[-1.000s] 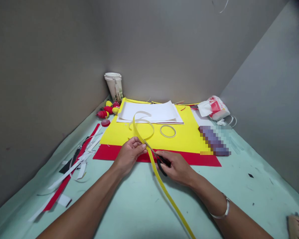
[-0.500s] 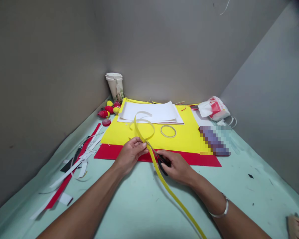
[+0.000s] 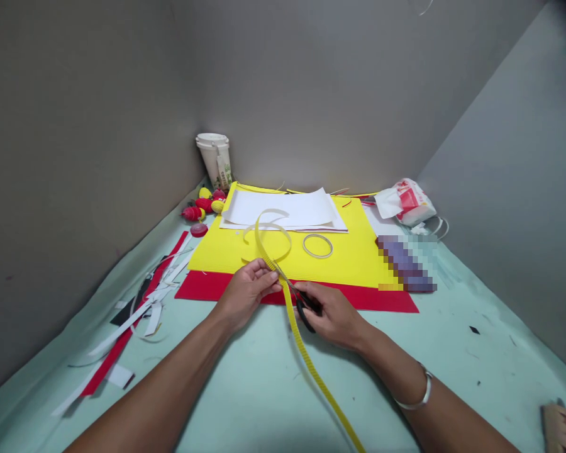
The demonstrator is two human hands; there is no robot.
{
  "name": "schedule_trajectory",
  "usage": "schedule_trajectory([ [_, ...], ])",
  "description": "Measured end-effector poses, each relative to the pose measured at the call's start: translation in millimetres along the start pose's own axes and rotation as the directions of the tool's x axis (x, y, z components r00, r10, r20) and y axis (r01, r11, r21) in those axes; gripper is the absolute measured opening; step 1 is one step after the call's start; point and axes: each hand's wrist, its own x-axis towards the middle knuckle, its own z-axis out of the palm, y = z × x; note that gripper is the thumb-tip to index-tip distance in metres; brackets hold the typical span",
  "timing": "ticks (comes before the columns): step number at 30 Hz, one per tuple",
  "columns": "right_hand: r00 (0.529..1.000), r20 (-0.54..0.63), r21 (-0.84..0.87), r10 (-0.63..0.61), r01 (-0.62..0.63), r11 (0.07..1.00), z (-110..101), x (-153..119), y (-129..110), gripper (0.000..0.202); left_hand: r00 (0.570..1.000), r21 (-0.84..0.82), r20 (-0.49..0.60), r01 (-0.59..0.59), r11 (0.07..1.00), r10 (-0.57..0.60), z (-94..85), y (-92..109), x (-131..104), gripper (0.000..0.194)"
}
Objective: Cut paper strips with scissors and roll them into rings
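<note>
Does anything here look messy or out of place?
The loose strips on the left look untidy: red, white and black, they lie crisscrossed in a heap, while the coloured sheets in the middle lie stacked.

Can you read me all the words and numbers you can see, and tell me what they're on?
No word or number is clear enough to quote.
White cup: small printing down its side, too small and blurred to read.
Red and white packet: pale marks on the red part, too blurred to read.
Purplish thing: pixelated, so I can't tell if it has writing.
Yellow strip and scissors: no writing that I can see.
</note>
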Motion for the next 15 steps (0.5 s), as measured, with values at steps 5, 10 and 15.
schedule_trajectory([
  [5, 0.999, -0.013, -0.041, -0.038, 0.038, 0.998, -2.4, -0.3, -0.3, 0.040, 1.000, -0.005, -0.011, 0.001, 1.000, -0.001, 1.5, 1.7, -1.9, 0.028],
  [10, 0.999, -0.022, -0.004, -0.033, 0.033, 0.999, -2.2, 0.3, -1.8, 0.039, 1.000, 0.000, -0.010, 0.003, 1.000, -0.003, 1.4, 2.9, -2.9, 0.026],
  [15, 0.999, -0.004, 0.024, 0.036, -0.036, 0.999, -1.6, 1.0, -3.9, 0.037, 1.000, -0.015, -0.008, 0.001, 1.000, -0.001, 1.0, 3.5, -2.6, 0.022],
])
